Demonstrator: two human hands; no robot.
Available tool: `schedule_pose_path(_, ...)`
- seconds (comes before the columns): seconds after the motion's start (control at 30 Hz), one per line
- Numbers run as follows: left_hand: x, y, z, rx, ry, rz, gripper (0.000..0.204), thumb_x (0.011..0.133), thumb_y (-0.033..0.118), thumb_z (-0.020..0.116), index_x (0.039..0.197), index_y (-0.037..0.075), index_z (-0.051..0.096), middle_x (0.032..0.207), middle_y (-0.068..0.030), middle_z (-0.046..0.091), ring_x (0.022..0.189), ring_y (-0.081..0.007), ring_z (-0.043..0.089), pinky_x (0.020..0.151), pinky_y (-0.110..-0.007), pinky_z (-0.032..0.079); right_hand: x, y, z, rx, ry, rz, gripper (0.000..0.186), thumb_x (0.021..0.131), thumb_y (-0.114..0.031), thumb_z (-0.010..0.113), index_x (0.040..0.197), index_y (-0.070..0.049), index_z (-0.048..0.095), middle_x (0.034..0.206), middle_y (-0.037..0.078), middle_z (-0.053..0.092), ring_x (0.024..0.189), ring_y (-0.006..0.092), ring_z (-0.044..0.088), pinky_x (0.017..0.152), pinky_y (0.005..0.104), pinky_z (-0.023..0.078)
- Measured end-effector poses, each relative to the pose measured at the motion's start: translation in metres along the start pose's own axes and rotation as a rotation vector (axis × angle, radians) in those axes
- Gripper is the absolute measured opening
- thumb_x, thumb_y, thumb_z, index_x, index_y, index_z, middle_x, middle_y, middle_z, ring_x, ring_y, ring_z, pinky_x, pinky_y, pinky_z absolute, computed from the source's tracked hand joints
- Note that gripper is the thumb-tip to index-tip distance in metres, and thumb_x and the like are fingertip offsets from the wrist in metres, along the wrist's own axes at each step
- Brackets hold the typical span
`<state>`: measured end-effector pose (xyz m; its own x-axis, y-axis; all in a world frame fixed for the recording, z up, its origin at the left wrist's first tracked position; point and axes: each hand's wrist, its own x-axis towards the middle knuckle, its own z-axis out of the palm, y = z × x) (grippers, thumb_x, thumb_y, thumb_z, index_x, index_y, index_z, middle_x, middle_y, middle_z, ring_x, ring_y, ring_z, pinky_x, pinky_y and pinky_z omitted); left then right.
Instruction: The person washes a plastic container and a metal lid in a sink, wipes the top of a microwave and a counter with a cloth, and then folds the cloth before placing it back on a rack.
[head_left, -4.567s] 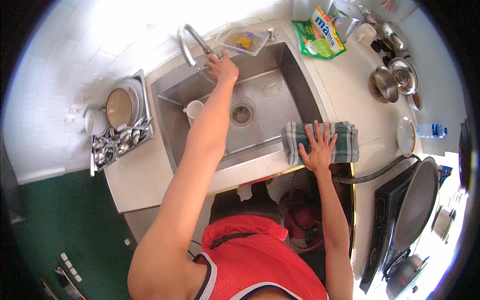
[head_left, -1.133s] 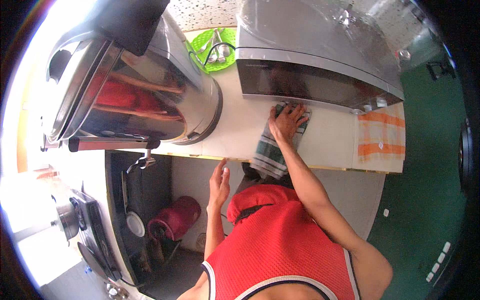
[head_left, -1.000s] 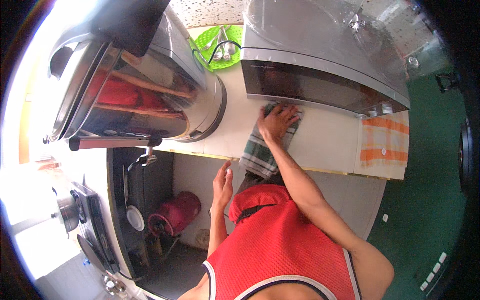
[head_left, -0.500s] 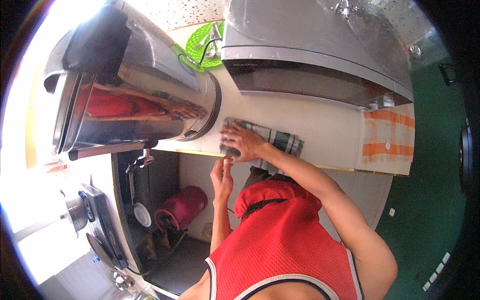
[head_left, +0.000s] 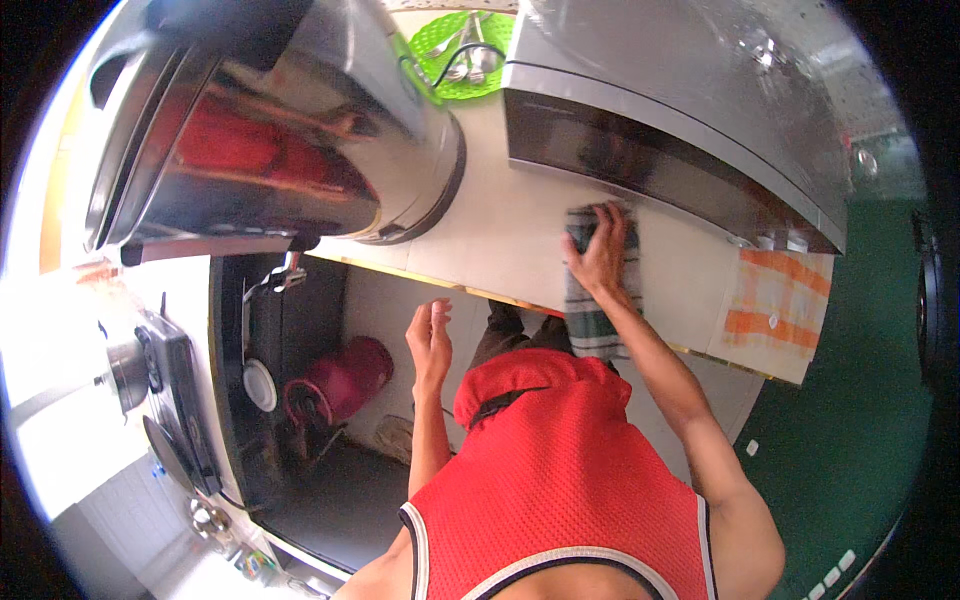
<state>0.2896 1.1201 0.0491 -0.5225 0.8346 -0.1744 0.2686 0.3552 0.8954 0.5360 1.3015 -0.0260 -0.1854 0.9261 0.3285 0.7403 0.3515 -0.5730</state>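
Right hand (head_left: 600, 255) flat on soft, limp checked cloth (head_left: 595, 300) draped over worktop (head_left: 490, 235) front edge, easiest pinched there; left hand (head_left: 430, 340) open, empty

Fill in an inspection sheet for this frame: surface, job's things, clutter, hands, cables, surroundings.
Surface: pale countertop, bare between the appliances.
Job's things: dark checked cloth, spread flat and hanging over the counter edge.
Clutter: green basket of cutlery; orange-striped towel.
Hands: right hand pressed flat on the cloth; left hand open, empty, below the counter edge.
Cables: dark cord across the basket.
Surroundings: large steel urn, microwave, red gas cylinder.
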Motion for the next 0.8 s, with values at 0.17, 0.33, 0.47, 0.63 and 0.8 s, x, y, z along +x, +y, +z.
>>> schedule_pose_path(0.17,-0.014,-0.011,-0.023,-0.064,0.098,-0.054,0.041,0.101,0.033,0.043,0.106,-0.004,0.062,0.090,-0.0094,0.066,0.078,-0.0140,0.058,0.072,-0.029,0.047,0.030,-0.101,0.074,0.034,-0.081,-0.213,0.062,0.076,-0.029,0.073,0.119,0.007,0.047,0.128,0.027,0.041,0.126,0.0432,0.035,0.108,0.0516,0.028)
schedule_pose_path(0.33,-0.026,-0.026,-0.047,-0.086,0.209,-0.115,0.039,0.102,0.030,0.042,0.106,-0.003,0.062,0.089,-0.0086,0.066,0.077,-0.0139,0.058,0.072,-0.028,0.048,0.004,-0.168,0.099,0.228,-0.334,-0.435,0.065,0.066,-0.027,0.074,0.115,0.009,0.050,0.128,0.028,0.044,0.127,0.0425,0.037,0.111,0.0516,0.027)
schedule_pose_path(0.47,-0.020,-0.027,-0.048,-0.073,0.182,-0.156,0.038,0.101,0.028,0.042,0.106,-0.003,0.063,0.090,-0.0085,0.066,0.078,-0.0138,0.059,0.073,-0.028,0.048,0.005,-0.143,0.087,0.373,-0.524,-0.560,0.049,0.066,-0.019,0.071,0.110,-0.001,0.059,0.122,0.017,0.053,0.123,0.0346,0.045,0.107,0.0446,0.037)
schedule_pose_path(0.63,0.008,-0.009,-0.034,-0.123,0.061,-0.024,0.038,0.101,0.029,0.043,0.106,-0.003,0.063,0.089,-0.0085,0.065,0.079,-0.0144,0.059,0.075,-0.028,0.048,-0.004,-0.118,0.043,0.644,-0.644,-0.365,0.034,0.069,-0.016,0.068,0.100,-0.003,0.067,0.097,0.015,0.066,0.098,0.0290,0.062,0.092,0.0396,0.047)
schedule_pose_path(0.8,0.044,0.060,-0.006,-0.084,-0.133,0.192,0.038,0.101,0.028,0.045,0.104,-0.005,0.062,0.091,-0.0094,0.065,0.080,-0.0155,0.058,0.076,-0.029,0.048,0.020,-0.104,-0.087,0.974,-0.192,0.201,0.024,0.078,-0.017,0.063,0.097,-0.003,0.069,0.082,0.003,0.067,0.075,0.0117,0.060,0.073,0.0287,0.049)
